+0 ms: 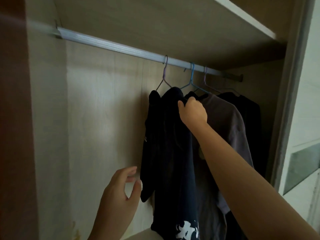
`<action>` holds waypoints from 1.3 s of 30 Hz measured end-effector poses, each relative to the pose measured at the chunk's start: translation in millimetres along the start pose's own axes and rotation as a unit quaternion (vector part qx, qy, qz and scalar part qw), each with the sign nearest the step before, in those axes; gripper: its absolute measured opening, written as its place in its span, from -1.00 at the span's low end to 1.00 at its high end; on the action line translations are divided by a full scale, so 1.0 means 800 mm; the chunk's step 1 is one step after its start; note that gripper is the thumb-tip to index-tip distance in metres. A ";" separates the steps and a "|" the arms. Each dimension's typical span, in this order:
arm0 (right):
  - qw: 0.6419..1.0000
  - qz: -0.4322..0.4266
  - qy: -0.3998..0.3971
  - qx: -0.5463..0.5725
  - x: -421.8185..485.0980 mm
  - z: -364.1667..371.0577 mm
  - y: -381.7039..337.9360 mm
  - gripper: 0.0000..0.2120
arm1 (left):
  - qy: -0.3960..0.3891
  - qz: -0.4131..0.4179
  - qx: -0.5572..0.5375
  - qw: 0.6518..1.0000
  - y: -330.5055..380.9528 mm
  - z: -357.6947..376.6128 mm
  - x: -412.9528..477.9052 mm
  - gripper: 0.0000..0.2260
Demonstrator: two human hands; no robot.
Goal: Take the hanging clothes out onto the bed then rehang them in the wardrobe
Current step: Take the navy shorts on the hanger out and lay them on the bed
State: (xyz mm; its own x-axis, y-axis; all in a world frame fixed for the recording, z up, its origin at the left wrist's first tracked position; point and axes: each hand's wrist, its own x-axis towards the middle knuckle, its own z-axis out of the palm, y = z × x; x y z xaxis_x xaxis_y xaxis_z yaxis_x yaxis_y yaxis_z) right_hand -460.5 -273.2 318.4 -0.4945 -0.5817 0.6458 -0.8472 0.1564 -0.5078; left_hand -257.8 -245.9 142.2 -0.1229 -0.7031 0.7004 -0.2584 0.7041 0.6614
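if the navy t-shirt [166, 144] is pulled by its fabric alone, it could be dragged off the purple hanger [164, 73] and dropped, or the hook could be left snagged on the rail [110, 45]; the neighbouring blue hanger [191, 78] could be tugged along too. the shirt is seen hanging toward the rail's right end, dark and limp, a white print near its hem, beside a grey t-shirt [225, 122]. fabric at its shoulder is clamped in the curled fingers of the right hand [193, 112]; the left hand [119, 189] is held near the sleeve, fingers apart, nothing gripped.
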 end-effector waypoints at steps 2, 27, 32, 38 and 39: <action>1.000 -0.003 -0.007 -0.002 0.008 0.005 0.000 -0.63 | 0.003 -0.012 -0.013 1.000 -0.004 -0.001 0.001 -0.76; 0.906 0.098 -0.037 0.409 0.051 0.023 -0.046 -0.69 | 0.048 -0.080 -0.068 0.993 -0.012 -0.014 0.001 -0.83; 0.888 0.109 -0.022 0.446 0.041 0.015 -0.032 -0.62 | 0.042 -0.082 -0.060 0.994 -0.015 -0.014 0.000 -0.83; 0.874 0.101 -0.048 0.473 -0.027 0.004 0.037 -0.68 | 0.026 -0.054 -0.002 0.998 -0.019 -0.006 -0.005 -0.81; 0.867 0.106 -0.055 0.483 -0.044 0.003 0.053 -0.69 | 0.025 -0.037 0.032 0.999 -0.018 -0.003 -0.006 -0.80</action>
State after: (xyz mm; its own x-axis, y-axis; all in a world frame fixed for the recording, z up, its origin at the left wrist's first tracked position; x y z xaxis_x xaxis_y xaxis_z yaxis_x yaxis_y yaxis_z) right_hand -478.8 -248.0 273.0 -0.5528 -0.7028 0.4478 -0.1549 -0.4413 -0.8839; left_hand -250.9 -252.2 130.4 -0.0542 -0.7455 0.6643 -0.3255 0.6421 0.6941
